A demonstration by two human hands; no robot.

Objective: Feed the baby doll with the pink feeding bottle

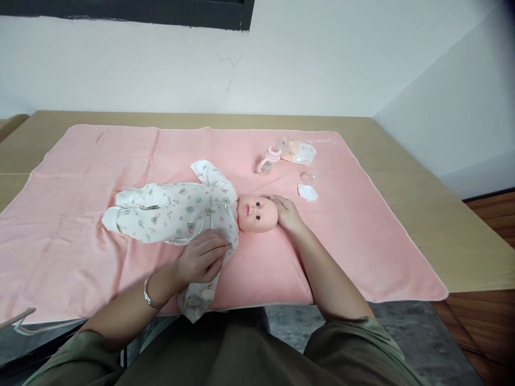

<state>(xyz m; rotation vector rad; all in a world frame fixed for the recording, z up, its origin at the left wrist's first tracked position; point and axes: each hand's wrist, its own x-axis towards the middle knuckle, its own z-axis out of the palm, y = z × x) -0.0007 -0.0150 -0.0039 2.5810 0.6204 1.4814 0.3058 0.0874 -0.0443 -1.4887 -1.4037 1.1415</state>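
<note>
A bald baby doll (pixel 266 214) lies on its back across a pink blanket (pixel 257 273), its head to the right. It wears a white printed romper (pixel 189 212); one sleeve points away from me and the other hangs over the near edge. My left hand (pixel 205 257), a silver bracelet on its wrist, is closed at the doll's near shoulder, fingers pinched against the romper cloth. The fingertips are partly hidden. My right hand (pixel 286 213) curves around the top of the doll's head, with some fingers tucked behind it.
Beyond the doll's head stand a pink-capped baby bottle (pixel 269 160) and a clear plastic package (pixel 300 151). Nearer lie a small transparent piece (pixel 309 177) and a folded white cloth (pixel 308 192). The blanket covers much of a wooden table (pixel 426 214) against a white wall.
</note>
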